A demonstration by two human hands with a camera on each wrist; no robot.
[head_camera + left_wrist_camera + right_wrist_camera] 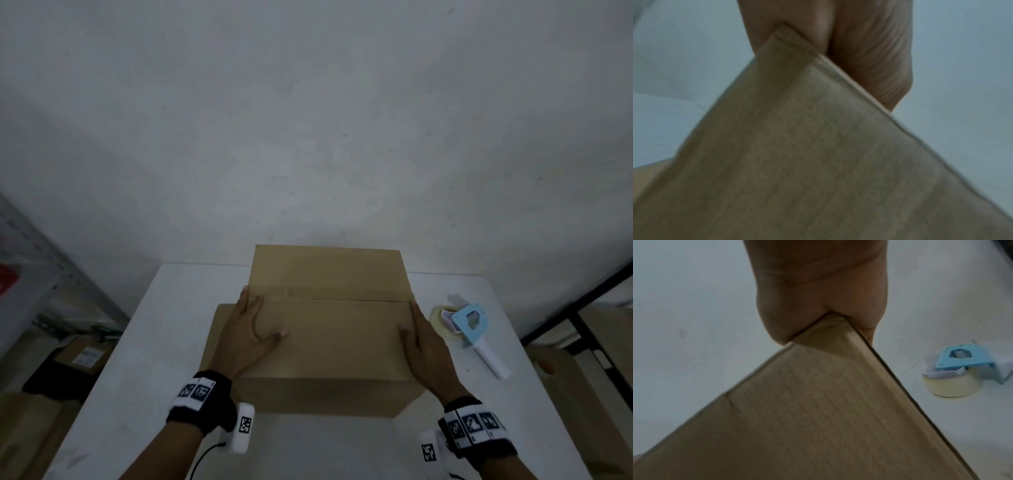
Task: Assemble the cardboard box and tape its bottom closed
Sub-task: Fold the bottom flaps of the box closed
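I see the cardboard box (329, 329) sitting in the middle of the white table (144, 342). Its long side runs left to right in front of me. The side facing up has two big flaps folded flat. They meet in a line that also runs left to right across the top. A loose flap sticks out low on the left side.

My left hand (251, 330) lies on the left end of the near flap. Its fingers are straight and spread, and the thumb points toward the middle of the box. The left wrist view shows the palm (869, 53) touching the corner of the box (797, 146).

My right hand (423, 346) lies over the right end of the near flap, at the edge. Its fingers look straight too. In the right wrist view the palm (818, 293) presses on the box corner (818, 402). Both hands are flat on the box, one at each end.

The blue tape gun (474, 330) lies on the table just to the right of the box, and nothing touches it. Its roll of tape (949, 386) rests on the table.
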